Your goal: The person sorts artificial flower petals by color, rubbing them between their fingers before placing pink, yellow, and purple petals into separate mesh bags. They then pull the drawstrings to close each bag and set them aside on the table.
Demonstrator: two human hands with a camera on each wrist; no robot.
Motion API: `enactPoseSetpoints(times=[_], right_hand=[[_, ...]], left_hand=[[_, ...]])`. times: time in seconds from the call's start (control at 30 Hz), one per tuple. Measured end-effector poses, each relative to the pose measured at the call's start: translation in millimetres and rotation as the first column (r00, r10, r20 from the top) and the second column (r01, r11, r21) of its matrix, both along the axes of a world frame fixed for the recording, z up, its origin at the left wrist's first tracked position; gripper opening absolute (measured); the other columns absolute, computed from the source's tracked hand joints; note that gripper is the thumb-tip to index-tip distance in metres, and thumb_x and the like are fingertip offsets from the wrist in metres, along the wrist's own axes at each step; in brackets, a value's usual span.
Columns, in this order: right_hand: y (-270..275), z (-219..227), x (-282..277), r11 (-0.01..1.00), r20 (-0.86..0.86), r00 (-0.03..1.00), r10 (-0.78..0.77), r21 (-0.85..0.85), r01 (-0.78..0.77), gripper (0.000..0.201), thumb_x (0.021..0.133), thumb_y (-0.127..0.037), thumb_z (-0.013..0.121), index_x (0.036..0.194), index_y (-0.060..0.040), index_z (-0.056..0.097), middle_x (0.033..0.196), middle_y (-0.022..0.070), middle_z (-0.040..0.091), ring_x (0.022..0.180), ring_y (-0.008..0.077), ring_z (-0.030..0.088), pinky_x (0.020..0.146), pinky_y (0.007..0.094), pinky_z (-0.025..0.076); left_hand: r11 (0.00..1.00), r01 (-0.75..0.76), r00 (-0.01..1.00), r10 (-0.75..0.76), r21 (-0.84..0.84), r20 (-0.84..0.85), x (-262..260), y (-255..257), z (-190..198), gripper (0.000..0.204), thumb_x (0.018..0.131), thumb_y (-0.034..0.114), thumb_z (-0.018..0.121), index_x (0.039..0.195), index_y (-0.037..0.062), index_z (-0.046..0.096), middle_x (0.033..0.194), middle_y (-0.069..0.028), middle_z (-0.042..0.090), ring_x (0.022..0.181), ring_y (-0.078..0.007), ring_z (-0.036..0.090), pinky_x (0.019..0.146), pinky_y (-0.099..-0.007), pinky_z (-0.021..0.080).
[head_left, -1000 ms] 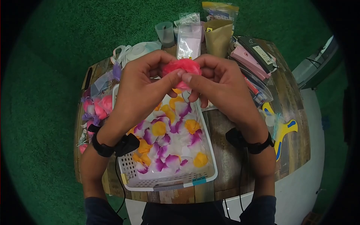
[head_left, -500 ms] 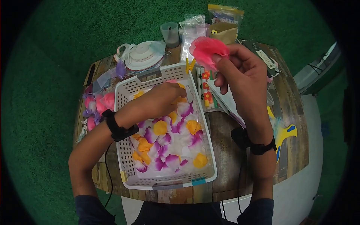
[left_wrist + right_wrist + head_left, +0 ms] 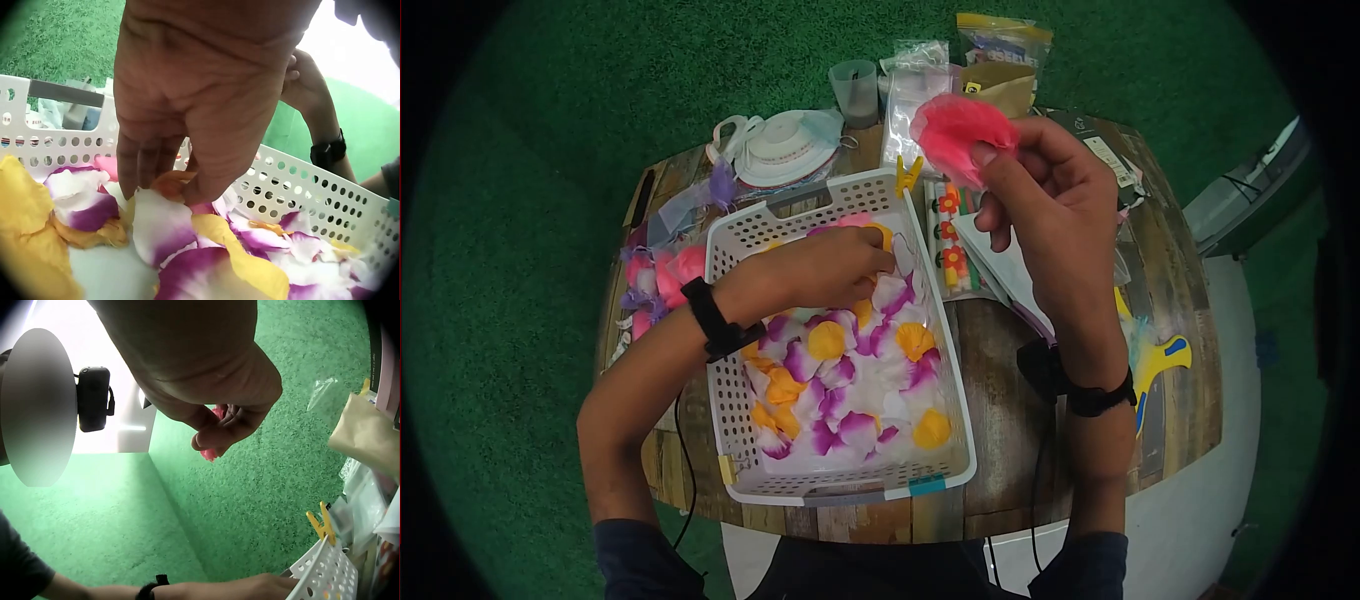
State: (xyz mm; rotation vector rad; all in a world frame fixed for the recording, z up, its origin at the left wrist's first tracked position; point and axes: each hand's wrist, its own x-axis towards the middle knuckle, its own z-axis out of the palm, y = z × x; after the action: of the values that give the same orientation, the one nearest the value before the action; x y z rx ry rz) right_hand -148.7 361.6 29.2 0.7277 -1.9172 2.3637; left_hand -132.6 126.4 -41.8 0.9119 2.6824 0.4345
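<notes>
My right hand (image 3: 1055, 205) pinches a bunch of pink fabric petals (image 3: 962, 138) between thumb and fingers, raised above the far right corner of the basket. In the right wrist view, only bits of the pink petals (image 3: 210, 454) show past the fingers. My left hand (image 3: 825, 268) reaches down into the white basket (image 3: 728, 440), over its far part. The left wrist view shows its thumb and fingers around an orange petal (image 3: 172, 184), with a white-and-purple petal (image 3: 161, 225) just in front. White-purple and yellow petals (image 3: 827, 341) lie spread across the basket's bottom.
A yellow clip (image 3: 908, 176) sits on the basket's far corner. Right of it lie flower-patterned packs (image 3: 949, 230) and a yellow-blue tool (image 3: 1165, 355). Pink pouches (image 3: 680, 275) lie at the left. A white round lid (image 3: 785, 145), grey cup (image 3: 855, 95) and plastic bags (image 3: 915, 110) stand behind.
Both hands were together at the pink petals. They have parted: the right lifted the petals up and right, the left went down into the basket and moved slightly further in.
</notes>
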Motion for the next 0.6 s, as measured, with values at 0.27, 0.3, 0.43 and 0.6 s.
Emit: enactPoseSetpoints(times=[0.27, 0.3, 0.43, 0.6], right_hand=[[0, 0, 0, 1.000, -0.001, 1.000, -0.002, 0.001, 0.002, 0.016, 0.091, -0.008, 0.065, 0.102, 0.0029, 0.064, 0.077, 0.0036, 0.068, 0.056, 0.0052, 0.059, 0.044, 0.0182, 0.041], [0, 0, 0, 1.000, 0.002, 1.000, -0.006, 0.002, 0.006, 0.015, 0.091, -0.008, 0.065, 0.101, 0.0027, 0.064, 0.077, 0.0036, 0.068, 0.055, 0.0052, 0.059, 0.044, 0.0183, 0.041], [1, 1, -1, 1.000, -0.003, 1.000, -0.008, 0.017, 0.008, 0.014, 0.091, -0.008, 0.065, 0.101, 0.0021, 0.064, 0.077, 0.0034, 0.068, 0.056, 0.0052, 0.059, 0.043, 0.0184, 0.041], [1, 1, 0, 1.000, -0.002, 1.000, -0.010, -0.002, 0.010, 0.014, 0.091, -0.008, 0.065, 0.101, 0.0016, 0.064, 0.079, 0.0039, 0.068, 0.056, 0.0055, 0.059, 0.043, 0.0183, 0.042]], left_hand=[[0.997, 0.048, 0.998, -0.046, 0.067, -0.031, -6, -7, -4, 0.024, 0.089, 0.012, 0.059, 0.109, 0.0033, 0.068, 0.101, -0.0152, 0.063, 0.095, -0.0326, 0.063, 0.086, -0.0394, 0.050], [0.997, 0.048, 0.998, -0.046, 0.067, -0.035, -7, -7, -3, 0.024, 0.089, 0.012, 0.059, 0.109, 0.0033, 0.068, 0.101, -0.0152, 0.063, 0.095, -0.0326, 0.063, 0.086, -0.0394, 0.050], [0.998, 0.026, 0.999, -0.025, 0.058, -0.021, -8, -6, 0, 0.024, 0.090, 0.013, 0.060, 0.110, 0.0033, 0.068, 0.101, -0.0146, 0.063, 0.096, -0.0323, 0.063, 0.086, -0.0393, 0.050], [0.997, 0.031, 0.997, -0.026, 0.071, -0.066, -13, -6, -7, 0.022, 0.089, 0.012, 0.060, 0.108, 0.0023, 0.068, 0.100, -0.0152, 0.064, 0.096, -0.0325, 0.063, 0.086, -0.0400, 0.050]])
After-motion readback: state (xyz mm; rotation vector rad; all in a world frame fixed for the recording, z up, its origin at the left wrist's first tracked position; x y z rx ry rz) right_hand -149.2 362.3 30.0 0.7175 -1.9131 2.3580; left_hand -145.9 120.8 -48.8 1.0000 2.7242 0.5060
